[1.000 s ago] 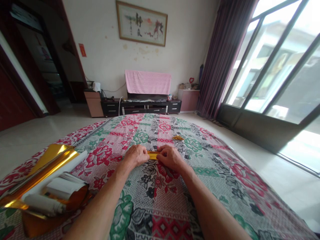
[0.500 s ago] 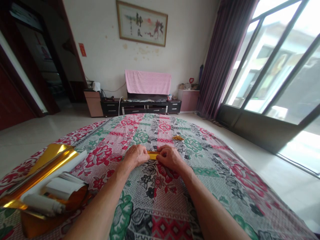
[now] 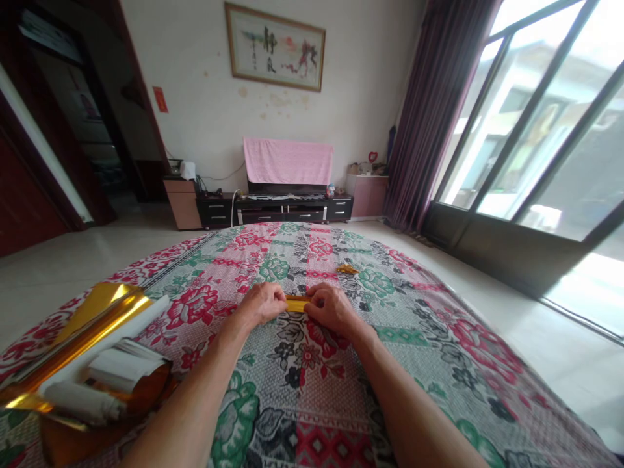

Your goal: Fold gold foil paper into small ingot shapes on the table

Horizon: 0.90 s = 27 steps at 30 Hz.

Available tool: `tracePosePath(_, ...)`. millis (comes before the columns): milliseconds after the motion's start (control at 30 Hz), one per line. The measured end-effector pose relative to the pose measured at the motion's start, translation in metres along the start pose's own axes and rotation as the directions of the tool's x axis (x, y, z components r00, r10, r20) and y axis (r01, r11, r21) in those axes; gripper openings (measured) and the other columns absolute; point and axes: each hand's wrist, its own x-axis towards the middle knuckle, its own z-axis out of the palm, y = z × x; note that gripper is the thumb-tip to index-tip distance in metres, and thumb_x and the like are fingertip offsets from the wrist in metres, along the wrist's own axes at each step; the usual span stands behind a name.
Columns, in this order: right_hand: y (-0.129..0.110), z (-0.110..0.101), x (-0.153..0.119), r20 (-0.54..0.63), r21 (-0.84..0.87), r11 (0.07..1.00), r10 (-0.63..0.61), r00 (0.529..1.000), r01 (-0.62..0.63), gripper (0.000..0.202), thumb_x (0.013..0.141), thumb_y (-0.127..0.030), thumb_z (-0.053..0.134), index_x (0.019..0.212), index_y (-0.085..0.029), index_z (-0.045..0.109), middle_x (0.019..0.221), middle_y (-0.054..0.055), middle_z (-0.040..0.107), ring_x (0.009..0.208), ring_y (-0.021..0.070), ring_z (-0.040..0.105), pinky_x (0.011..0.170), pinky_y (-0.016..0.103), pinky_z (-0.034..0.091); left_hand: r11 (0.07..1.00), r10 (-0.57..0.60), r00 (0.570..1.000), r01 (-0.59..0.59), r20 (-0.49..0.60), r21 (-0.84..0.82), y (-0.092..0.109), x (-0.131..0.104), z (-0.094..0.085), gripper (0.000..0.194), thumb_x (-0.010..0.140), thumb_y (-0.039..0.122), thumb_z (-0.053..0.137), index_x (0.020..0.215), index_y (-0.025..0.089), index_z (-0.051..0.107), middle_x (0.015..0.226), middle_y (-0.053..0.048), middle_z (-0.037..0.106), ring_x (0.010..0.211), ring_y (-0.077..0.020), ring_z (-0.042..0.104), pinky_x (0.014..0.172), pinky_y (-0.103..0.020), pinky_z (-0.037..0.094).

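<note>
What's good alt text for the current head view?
A person's left hand and right hand pinch a short gold strip between them over a flowered cloth. A gold roll and white rolls lie left; a small gold piece lies past the right hand.

The flowered cloth [image 3: 443,325] is stretching out broadly here; gold-and-white rolled sheets [image 3: 114,365] are lying heaped on its left, while a small gold piece [image 3: 348,269] is sitting farther across.

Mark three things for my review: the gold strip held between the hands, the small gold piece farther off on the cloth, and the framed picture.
Gold strip [image 3: 297,305], head view: middle of its exposed stretch.
Small gold piece [image 3: 348,269], head view: its middle.
Framed picture [image 3: 275,47], head view: centre.
</note>
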Motion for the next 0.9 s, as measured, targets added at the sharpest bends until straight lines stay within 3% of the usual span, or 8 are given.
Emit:
tracePosePath(333,0.002,0.004,0.001,-0.006,-0.028,0.995,-0.091,0.996,0.091,0.007,0.071,-0.013,0.057,0.072,-0.017,0.063,0.080,0.002,0.062,0.076,0.0128,0.055,0.075,0.023,0.041,0.998,0.068,0.998,-0.068,-0.007,-0.004,0.002,-0.005,0.002,0.020,0.069,0.028,0.054,0.081,0.023,0.069,0.070,0.000,0.066,0.064,-0.0140,0.057,0.056,-0.022,0.036)
tracePosePath(467,0.005,0.008,0.000,0.042,-0.048,0.989,-0.136,0.990,0.138,0.016,0.078,-0.016,0.051,0.076,-0.020,0.067,0.094,0.002,0.062,0.089,0.0139,0.055,0.084,0.026,0.039,0.996,0.076,0.997,-0.076,-0.003,0.044,0.007,-0.008,0.002,0.022,0.072,0.026,0.051,0.084,0.025,0.069,0.069,0.000,0.065,0.065,-0.0151,0.058,0.056,-0.022,0.037)
tracePosePath(700,-0.002,0.010,-0.001,0.048,-0.122,0.989,-0.080,0.996,0.086,0.022,0.072,-0.012,0.052,0.073,-0.023,0.070,0.104,0.002,0.062,0.095,0.0158,0.055,0.089,0.028,0.038,0.993,0.078,0.997,-0.080,0.027,0.091,0.014,-0.013,-0.001,0.031,0.071,0.020,0.046,0.085,0.026,0.072,0.079,-0.003,0.069,0.073,-0.0168,0.060,0.066,-0.025,0.041)
tracePosePath(900,-0.009,0.011,-0.001,0.019,-0.153,0.988,-0.027,0.999,0.030,0.020,0.077,-0.017,0.050,0.072,-0.020,0.069,0.103,0.003,0.063,0.093,0.0160,0.056,0.088,0.028,0.039,0.997,0.021,0.999,-0.023,0.027,0.075,0.016,-0.014,0.000,0.028,0.070,0.025,0.051,0.086,0.027,0.073,0.087,-0.005,0.071,0.081,-0.0180,0.061,0.071,-0.025,0.043)
